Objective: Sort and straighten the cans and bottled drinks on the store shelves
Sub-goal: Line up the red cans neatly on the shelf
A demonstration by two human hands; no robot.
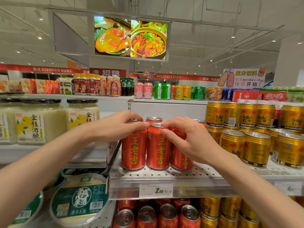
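Carefully Squaring Up the Red Cans

Both hands work the front row of red cans point(158, 147) near the shelf's point(164, 174) front edge. The left hand point(115, 125) curls over the left can's point(134, 148) top; the right hand point(189, 139) pinches the middle can's rim. Turning each label forward and closing the gaps would suit. The right can point(181, 158) is largely hidden, and the back cans show only their tops.

gold cans point(256, 149) – RedBull, price tag point(156, 190) – 2.80, red banner point(168, 76) – DELICATESSEN
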